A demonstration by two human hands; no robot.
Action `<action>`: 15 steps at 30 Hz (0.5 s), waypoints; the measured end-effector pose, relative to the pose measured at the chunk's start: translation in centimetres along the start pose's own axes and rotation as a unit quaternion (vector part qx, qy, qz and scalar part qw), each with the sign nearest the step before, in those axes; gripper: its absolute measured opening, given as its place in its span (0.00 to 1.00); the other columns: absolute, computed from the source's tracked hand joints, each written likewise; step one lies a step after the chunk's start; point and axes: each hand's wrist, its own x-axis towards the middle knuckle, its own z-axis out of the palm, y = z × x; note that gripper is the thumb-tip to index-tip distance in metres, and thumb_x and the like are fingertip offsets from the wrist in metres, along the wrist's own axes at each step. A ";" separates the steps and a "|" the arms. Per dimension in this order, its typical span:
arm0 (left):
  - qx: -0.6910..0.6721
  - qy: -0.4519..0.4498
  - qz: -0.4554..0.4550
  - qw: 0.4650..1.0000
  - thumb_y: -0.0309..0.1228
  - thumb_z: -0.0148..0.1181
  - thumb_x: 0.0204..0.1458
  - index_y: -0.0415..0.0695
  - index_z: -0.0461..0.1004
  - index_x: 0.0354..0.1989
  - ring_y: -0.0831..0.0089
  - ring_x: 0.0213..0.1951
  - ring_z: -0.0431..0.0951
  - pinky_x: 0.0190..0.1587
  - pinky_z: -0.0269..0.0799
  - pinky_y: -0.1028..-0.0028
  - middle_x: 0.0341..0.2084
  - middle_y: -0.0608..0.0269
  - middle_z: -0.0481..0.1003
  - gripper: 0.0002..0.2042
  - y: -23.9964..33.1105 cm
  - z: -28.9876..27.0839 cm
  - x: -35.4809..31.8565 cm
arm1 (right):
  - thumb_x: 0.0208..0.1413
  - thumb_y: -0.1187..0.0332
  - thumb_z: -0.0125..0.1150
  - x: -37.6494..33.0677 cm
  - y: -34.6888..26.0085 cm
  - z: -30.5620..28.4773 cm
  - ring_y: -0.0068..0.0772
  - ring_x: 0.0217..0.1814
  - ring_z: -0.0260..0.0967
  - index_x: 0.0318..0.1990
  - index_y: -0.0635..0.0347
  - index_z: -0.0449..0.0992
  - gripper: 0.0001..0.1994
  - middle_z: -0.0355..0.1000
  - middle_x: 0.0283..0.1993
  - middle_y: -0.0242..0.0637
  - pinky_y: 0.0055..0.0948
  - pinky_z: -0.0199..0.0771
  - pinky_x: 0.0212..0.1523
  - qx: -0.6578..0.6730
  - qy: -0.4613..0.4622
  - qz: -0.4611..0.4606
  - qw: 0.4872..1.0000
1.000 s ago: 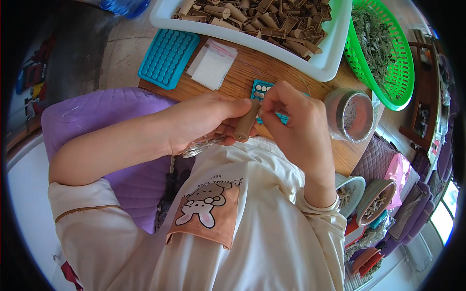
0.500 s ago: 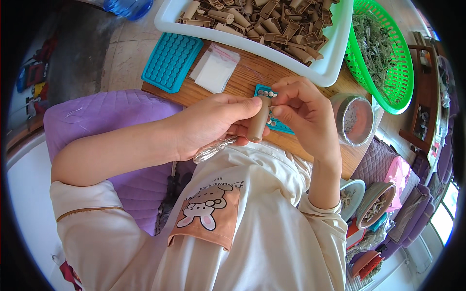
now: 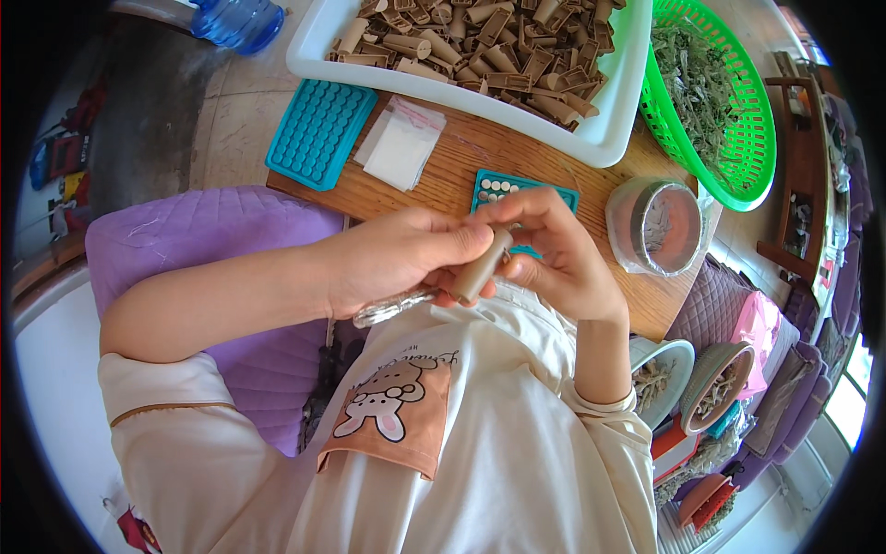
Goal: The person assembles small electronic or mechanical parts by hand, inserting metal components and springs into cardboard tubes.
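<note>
My left hand point(image 3: 397, 257) is closed around a brown cylindrical piece point(image 3: 480, 270), its thumb lying along the near side. A shiny crumpled clear-silver strand or bundle point(image 3: 392, 307) hangs beneath that hand; whether the fingers grip it too is hidden. My right hand point(image 3: 558, 254) is curled against the same piece, index fingertip at its upper end and thumb at its side. Anything small between those fingers cannot be made out. Just beyond, partly covered by the right hand, lies a teal tray point(image 3: 556, 195) with small pale round discs point(image 3: 496, 186) in its pockets.
A white bin point(image 3: 443, 88) of brown half-cylinder pieces stands at the back. Left of it are a teal pocketed tray point(image 3: 321, 129) and clear plastic bags point(image 3: 401, 148). At right stand a green basket point(image 3: 759, 138) of dried plant matter and a plastic-lined round container point(image 3: 628, 226).
Both hands have come slightly lower and nearer my body with the brown piece, which leans more. The right fingers have shifted over its upper end, and more of the disc tray shows.
</note>
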 end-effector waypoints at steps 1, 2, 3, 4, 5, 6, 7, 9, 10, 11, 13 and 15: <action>0.003 0.000 0.002 1.000 0.42 0.38 0.55 0.39 0.66 0.38 0.81 0.29 0.69 0.30 0.64 0.83 0.28 0.64 0.71 0.18 -0.2 0.0 0.0 | 0.49 0.71 0.54 -0.3 0.0 -0.3 0.27 0.39 0.61 0.35 0.65 0.64 0.09 0.63 0.40 0.39 0.25 0.63 0.42 -0.002 0.001 -0.003 1.000; 0.013 -0.016 0.002 1.000 0.44 0.38 0.54 0.38 0.65 0.40 0.79 0.31 0.69 0.34 0.64 0.80 0.30 0.62 0.71 0.20 -0.5 -0.1 0.1 | 0.49 0.68 0.54 -0.7 0.0 -0.9 0.28 0.38 0.63 0.35 0.65 0.66 0.10 0.64 0.37 0.38 0.25 0.64 0.40 -0.025 -0.009 -0.018 0.999; 0.022 -0.033 0.003 0.999 0.47 0.38 0.54 0.38 0.64 0.43 0.77 0.33 0.70 0.38 0.65 0.78 0.32 0.60 0.71 0.22 -0.7 -0.1 0.1 | 0.49 0.65 0.55 -1.3 -0.1 -1.8 0.28 0.37 0.64 0.36 0.65 0.67 0.12 0.66 0.35 0.37 0.24 0.65 0.38 -0.049 -0.019 -0.033 0.998; 0.050 -0.026 0.046 0.997 0.49 0.35 0.54 0.38 0.62 0.45 0.77 0.39 0.69 0.41 0.64 0.78 0.38 0.59 0.69 0.24 -0.8 0.1 0.2 | 0.50 0.63 0.53 -2.3 -0.6 -3.0 0.27 0.36 0.63 0.35 0.64 0.68 0.12 0.65 0.35 0.37 0.23 0.64 0.35 -0.099 -0.002 -0.040 0.994; 0.055 -0.025 0.048 0.997 0.49 0.35 0.54 0.38 0.62 0.45 0.77 0.39 0.69 0.41 0.64 0.78 0.38 0.59 0.69 0.24 -0.5 0.0 0.2 | 0.50 0.64 0.53 -4.0 -1.0 -4.4 0.27 0.35 0.63 0.34 0.65 0.68 0.12 0.65 0.35 0.37 0.22 0.63 0.33 -0.127 0.048 -0.062 0.989; 0.171 0.025 0.104 0.979 0.49 0.35 0.54 0.38 0.62 0.46 0.77 0.42 0.67 0.43 0.63 0.78 0.41 0.59 0.67 0.25 -0.3 -0.4 0.1 | 0.49 0.66 0.53 -5.9 -2.3 -5.7 0.28 0.34 0.62 0.33 0.67 0.67 0.11 0.64 0.33 0.37 0.23 0.63 0.32 -0.160 0.109 -0.027 0.981; 0.287 0.063 0.157 0.943 0.49 0.34 0.54 0.38 0.61 0.46 0.77 0.44 0.66 0.44 0.62 0.79 0.43 0.59 0.66 0.26 0.4 -0.5 0.1 | 0.48 0.68 0.53 -8.7 -4.2 -7.6 0.27 0.33 0.62 0.32 0.69 0.67 0.10 0.63 0.31 0.37 0.21 0.63 0.32 -0.207 0.144 0.005 0.968; 0.310 0.070 0.138 0.938 0.44 0.38 0.55 0.40 0.62 0.46 0.78 0.46 0.64 0.45 0.60 0.79 0.44 0.62 0.64 0.20 2.3 -0.8 -0.1 | 0.42 0.76 0.51 -15.5 -7.3 -10.9 0.23 0.28 0.61 0.28 0.69 0.67 0.05 0.61 0.30 0.35 0.18 0.62 0.29 -0.305 0.188 0.119 0.926; 0.341 0.095 0.163 0.921 0.39 0.41 0.54 0.41 0.62 0.46 0.79 0.45 0.64 0.45 0.60 0.79 0.43 0.63 0.65 0.17 2.5 -1.6 0.1 | 0.38 0.76 0.52 -18.7 -8.2 -12.3 0.22 0.25 0.60 0.28 0.68 0.69 0.07 0.63 0.27 0.32 0.17 0.61 0.27 -0.345 0.208 0.235 0.884; 0.372 0.113 0.188 0.902 0.35 0.44 0.54 0.42 0.62 0.45 0.79 0.44 0.64 0.45 0.60 0.79 0.41 0.64 0.65 0.14 3.1 -2.2 0.5 | 0.37 0.76 0.52 -22.0 -8.8 -13.4 0.24 0.24 0.62 0.30 0.67 0.69 0.09 0.65 0.25 0.33 0.19 0.63 0.27 -0.397 0.203 0.347 0.825; 0.367 0.120 0.214 0.897 0.27 0.46 0.52 0.42 0.63 0.43 0.81 0.43 0.64 0.45 0.60 0.79 0.36 0.67 0.66 0.11 4.7 -2.1 1.0 | 0.37 0.75 0.53 -25.4 -8.6 -14.4 0.25 0.22 0.64 0.32 0.66 0.70 0.11 0.67 0.23 0.34 0.21 0.64 0.26 -0.439 0.201 0.455 0.748; 0.466 0.177 0.253 0.829 0.27 0.46 0.51 0.40 0.65 0.41 0.81 0.38 0.66 0.43 0.62 0.79 0.33 0.67 0.67 0.10 6.3 -2.0 1.7 | 0.38 0.73 0.54 -27.2 -7.8 -15.1 0.33 0.22 0.67 0.35 0.64 0.71 0.13 0.69 0.21 0.39 0.27 0.66 0.26 -0.511 0.265 0.588 0.568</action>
